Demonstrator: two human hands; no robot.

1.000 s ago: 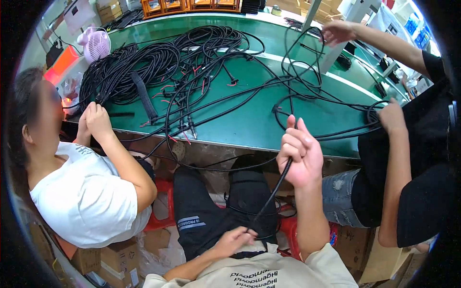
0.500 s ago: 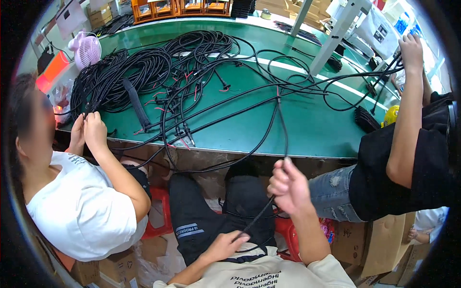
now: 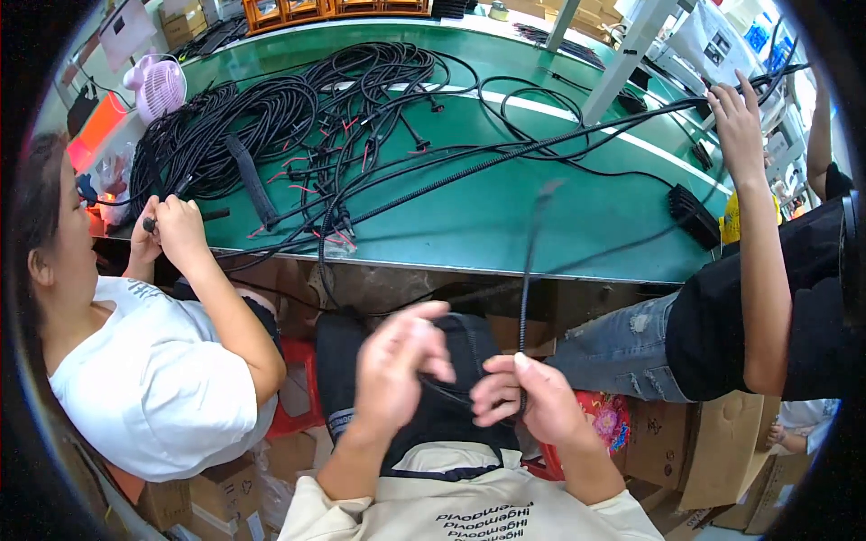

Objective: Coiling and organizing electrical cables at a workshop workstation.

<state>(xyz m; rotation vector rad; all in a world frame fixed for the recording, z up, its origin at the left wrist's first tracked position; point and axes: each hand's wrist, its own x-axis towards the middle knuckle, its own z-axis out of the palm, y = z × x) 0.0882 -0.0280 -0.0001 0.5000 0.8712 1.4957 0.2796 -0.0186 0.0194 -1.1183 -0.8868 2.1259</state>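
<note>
My right hand (image 3: 532,392) is closed around a black ribbed cable (image 3: 523,311) over my lap. The cable's free end stands up above the bench edge, with a blurred reddish tip. More of it runs down between my legs, where its course is partly hidden. My left hand (image 3: 401,365), smeared a little by motion, hovers left of the right hand with its fingers apart and nothing seen in it. Beyond both hands, a large heap of black cables (image 3: 262,117) covers the green bench (image 3: 433,239), several ends showing red wires.
At the left a seated person (image 3: 162,379) handles a cable end. To the right, another person (image 3: 749,298) holds long cables stretched across the bench. A metal post (image 3: 622,72), a pink fan (image 3: 158,88), a black brush-like block (image 3: 693,216) and cardboard boxes (image 3: 722,442) stand around.
My left hand has come off the cable and risen. My right hand has lowered, and the cable end now stands free above it. The right-hand person has pulled the long cables farther right.
</note>
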